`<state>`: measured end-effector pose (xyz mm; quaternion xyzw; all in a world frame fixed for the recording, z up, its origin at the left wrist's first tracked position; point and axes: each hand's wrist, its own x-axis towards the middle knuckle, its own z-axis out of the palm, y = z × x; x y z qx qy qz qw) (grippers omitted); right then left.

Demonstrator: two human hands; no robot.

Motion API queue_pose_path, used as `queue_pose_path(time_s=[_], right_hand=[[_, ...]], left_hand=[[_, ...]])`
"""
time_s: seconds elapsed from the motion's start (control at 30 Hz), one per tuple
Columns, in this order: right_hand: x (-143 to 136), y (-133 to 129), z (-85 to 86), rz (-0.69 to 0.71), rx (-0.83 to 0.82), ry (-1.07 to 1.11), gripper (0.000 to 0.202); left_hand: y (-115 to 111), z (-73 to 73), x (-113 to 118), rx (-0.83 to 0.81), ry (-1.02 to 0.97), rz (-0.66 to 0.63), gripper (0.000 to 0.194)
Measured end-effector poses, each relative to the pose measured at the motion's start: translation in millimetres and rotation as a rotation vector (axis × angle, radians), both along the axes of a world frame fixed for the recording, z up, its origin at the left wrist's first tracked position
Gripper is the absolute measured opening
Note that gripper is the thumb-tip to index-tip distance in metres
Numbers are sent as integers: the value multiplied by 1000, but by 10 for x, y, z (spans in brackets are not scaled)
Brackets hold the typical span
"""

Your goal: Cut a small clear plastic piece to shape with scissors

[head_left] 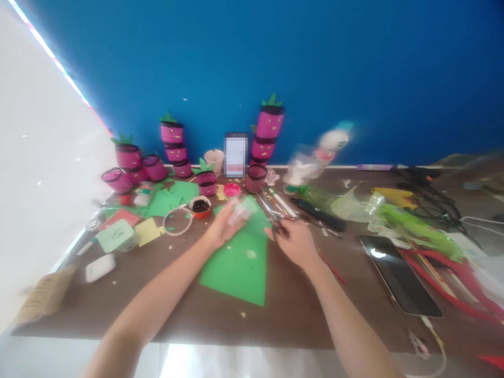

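At the middle of the bench [165, 310], scissors [280, 227] sit in the grip of my right hand [296, 241], beside green paper [240, 270]; my left hand [222, 227] grasps a blurred clear thing [241, 212]. Behind, stacked pink cups [269, 125] already wear green leaves [271, 100]; one open pink cup [256, 180] shows none, so I judge the work only partly done.
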<state>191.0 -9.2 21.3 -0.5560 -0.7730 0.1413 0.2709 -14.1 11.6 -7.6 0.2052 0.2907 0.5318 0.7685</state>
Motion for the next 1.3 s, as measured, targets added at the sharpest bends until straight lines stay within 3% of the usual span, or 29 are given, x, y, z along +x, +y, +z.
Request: queue_pose_path(time_s=[0.13,0.37,0.57,0.87,1.13,1.3], right_hand=[[-29,-28,-11,-16,-200,45,48],[-50,-72,-39,120,-478,358,48],[-74,-58,-6,140,-617,462,48],[-91,-73,27,174,-617,454,44],[-125,-99,70,54,-608,326,51],[-118,-70,106,-8,-521,435,53]], left_hand=[[-33,50,-1,52,-8,-1,46],[-69,63,4,172,19,-72,67],[-82,57,21,202,61,-90,67],[-64,0,6,187,99,-80,62],[-60,6,7,172,65,-66,66],[-51,3,14,185,51,-76,64]])
